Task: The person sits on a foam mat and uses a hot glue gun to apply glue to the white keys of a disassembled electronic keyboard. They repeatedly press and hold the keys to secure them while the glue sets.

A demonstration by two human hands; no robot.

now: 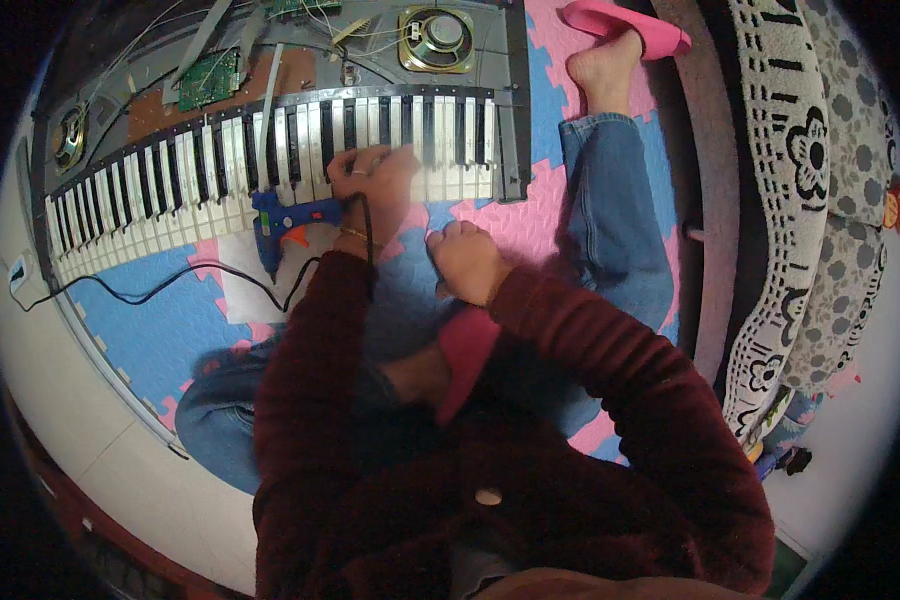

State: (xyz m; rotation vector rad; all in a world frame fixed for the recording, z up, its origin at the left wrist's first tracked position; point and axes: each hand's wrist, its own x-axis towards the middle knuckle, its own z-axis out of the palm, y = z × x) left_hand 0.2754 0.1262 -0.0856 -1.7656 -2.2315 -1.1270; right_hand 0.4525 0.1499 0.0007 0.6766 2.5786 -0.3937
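An opened electronic keyboard lies in front of me with its black and white keys toward me. My left hand is over the keys right of the middle, its bent fingers smeared by motion; whether it holds anything is unclear. Beside it, a blue glue gun with an orange trigger lies by the keys' front edge, nozzle toward me. Its black cord passes by my left wrist. Closer to me and to the right, my right hand is closed in a loose fist, its inside hidden, off the keyboard.
Green circuit boards, loose wires and two speakers, one round speaker at the right, show in the open casing. A white sheet lies under the glue gun on the pink and blue foam mat. A covered couch stands right.
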